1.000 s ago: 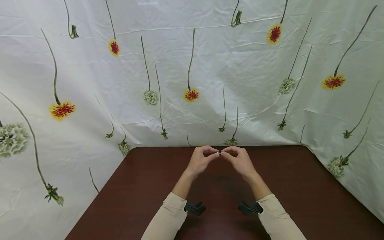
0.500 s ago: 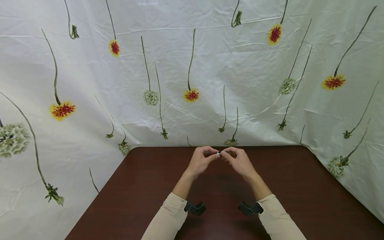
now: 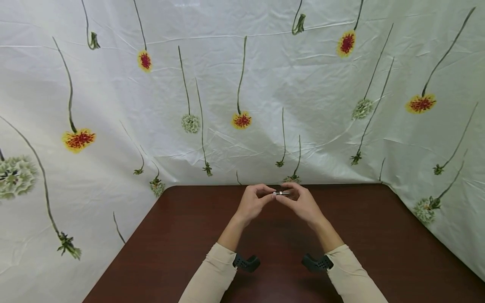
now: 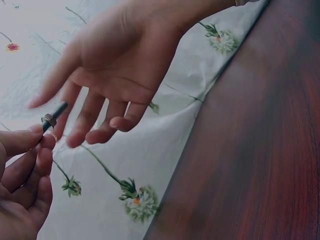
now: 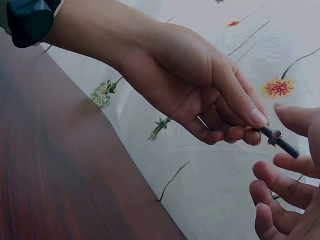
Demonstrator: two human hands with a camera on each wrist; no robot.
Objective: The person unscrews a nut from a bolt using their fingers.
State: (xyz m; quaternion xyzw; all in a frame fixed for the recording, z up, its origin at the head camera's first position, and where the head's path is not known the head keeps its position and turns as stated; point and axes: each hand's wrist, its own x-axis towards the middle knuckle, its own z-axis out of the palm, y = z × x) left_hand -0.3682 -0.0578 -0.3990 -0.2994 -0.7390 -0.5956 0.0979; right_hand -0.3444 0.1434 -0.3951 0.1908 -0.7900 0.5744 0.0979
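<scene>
Right hand [image 3: 304,205] off, bolt [image 5: 289,147] in left hand [image 3: 251,204]

Landmark for this entry: the nut [image 5: 274,137].

Change: half a second ago, on the head view, I have the right thumb and forefinger together, covering most of the metal. Now they stand apart, and the bolt shows lengthwise between the two hands.

Left hand: thumb and fingers pinch the bolt on one side of the nut; its end there is hidden inside the grip. Right hand: fingers spread and relaxed, holding nothing, around the threaded end beyond the nut's other side. Bolt tip overlaps a right finger in the right wrist view; I cannot tell whether they touch.

Bolt position: held up in the air, passing through the nut, with bare thread running past it. The desk [image 3: 189,235] lies below the nut; flowered cloth [image 3: 219,147] hangs behind it.

Meaning, my judgement: only the left grip carries the load, and nothing is turning the nut at this instant. It sits partway along the thread, so I log the work as unfinished. Turning direction: cannot tell.
</scene>
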